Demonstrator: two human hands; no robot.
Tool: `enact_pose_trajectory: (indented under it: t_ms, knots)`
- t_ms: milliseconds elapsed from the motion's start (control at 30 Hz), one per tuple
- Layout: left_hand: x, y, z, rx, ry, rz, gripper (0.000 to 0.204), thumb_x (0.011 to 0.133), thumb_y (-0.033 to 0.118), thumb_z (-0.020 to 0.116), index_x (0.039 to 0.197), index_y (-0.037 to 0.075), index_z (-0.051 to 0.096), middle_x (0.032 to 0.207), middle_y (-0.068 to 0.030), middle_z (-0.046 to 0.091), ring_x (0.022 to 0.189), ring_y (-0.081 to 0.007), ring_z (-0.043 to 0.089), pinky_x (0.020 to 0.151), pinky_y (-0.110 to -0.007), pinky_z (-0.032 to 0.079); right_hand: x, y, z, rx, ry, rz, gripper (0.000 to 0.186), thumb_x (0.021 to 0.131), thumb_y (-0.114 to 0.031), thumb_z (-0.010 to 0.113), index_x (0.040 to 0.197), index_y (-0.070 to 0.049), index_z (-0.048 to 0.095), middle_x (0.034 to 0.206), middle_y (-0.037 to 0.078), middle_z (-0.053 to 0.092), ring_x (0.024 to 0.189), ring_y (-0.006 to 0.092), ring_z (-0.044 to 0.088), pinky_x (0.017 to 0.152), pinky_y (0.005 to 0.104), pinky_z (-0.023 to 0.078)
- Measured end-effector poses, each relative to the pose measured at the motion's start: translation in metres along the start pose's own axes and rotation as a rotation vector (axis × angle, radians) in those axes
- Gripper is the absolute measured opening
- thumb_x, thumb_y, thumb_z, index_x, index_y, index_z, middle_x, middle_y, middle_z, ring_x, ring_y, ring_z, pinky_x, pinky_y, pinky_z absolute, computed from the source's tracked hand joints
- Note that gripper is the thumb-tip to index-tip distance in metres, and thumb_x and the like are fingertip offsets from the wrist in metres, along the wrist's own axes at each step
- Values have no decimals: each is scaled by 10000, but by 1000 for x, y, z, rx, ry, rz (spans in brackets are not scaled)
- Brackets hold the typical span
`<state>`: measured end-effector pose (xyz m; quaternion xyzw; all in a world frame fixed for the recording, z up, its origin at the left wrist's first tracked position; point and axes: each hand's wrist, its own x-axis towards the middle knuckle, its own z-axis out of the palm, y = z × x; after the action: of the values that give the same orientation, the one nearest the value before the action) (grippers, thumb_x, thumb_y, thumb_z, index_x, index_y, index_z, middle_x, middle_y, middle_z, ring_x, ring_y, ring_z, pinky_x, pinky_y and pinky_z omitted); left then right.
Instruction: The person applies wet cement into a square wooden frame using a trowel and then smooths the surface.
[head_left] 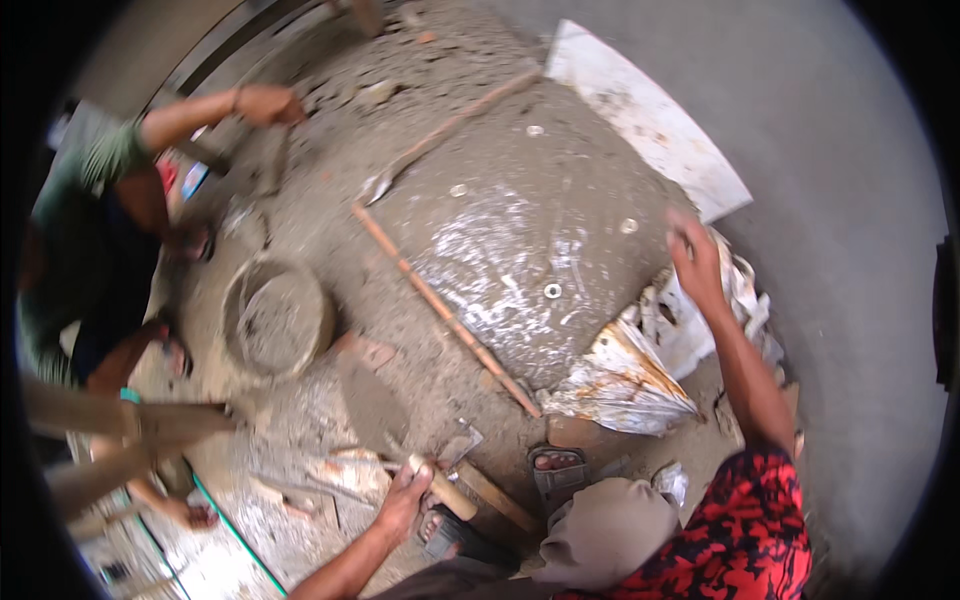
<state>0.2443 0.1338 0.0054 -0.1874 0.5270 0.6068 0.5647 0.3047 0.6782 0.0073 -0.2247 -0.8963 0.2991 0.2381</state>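
My left hand [405,497] is closed around the wooden handle of a trowel [372,405], whose grey, mortar-coated blade points away from me, low over the ground. My right hand [697,258] reaches to the right edge of a wet cement slab [480,230]. Its fingers look apart, slightly blurred, with nothing visible in them. Several small pale rings [552,291] sit in the slab's shiny surface. A thin wooden strip [440,305] borders the slab's near left side, and another strip [460,125] runs along its far side. Crumpled, stained sheeting [635,375] lies below my right hand.
A round tub [230,330] of grey mortar stands at left. Beyond it a co-worker in a green shirt [85,205] stretches out a hand [268,104]. Another person's hand [195,515] shows lower left, near wooden beams [130,420]. A white board [650,120] leans by the grey wall [800,150].
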Motion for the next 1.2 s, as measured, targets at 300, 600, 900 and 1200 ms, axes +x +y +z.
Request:
enact_pose_trajectory:
  t_ms: [300,600,900,1200]
  knots:
    - [22,-9,14,-151,-49,2,497,936,435,566,1322,154,428,1258,-35,521,1121,-197,520,926,-404,461,-164,-235,127,491,-1317,162,656,902,-279,638,1420,-23,326,1240,188,560,1005,200,606,858,338,493]
    - [-8,-52,-10,140,-308,114,686,903,528,569,1381,101,324,1221,-67,503,1103,-203,502,892,-420,473,-242,-243,180,970,-1258,532,733,830,-66,671,1437,-56,259,1140,143,570,943,203,611,738,303,533]
    - [-38,-102,-87,808,-104,418,654,911,473,555,1338,-9,439,1226,-227,571,1146,-333,549,975,-398,432,-253,-224,177,738,-1070,595,721,842,-15,632,1457,-98,265,876,62,582,599,111,543,487,261,474]
    - [-38,-49,-105,151,478,704,553,929,283,578,1387,37,387,1252,-149,535,1055,-236,550,862,-330,478,-226,-220,179,386,-1125,412,625,895,-252,650,1407,-62,343,834,69,597,603,96,561,495,262,460]
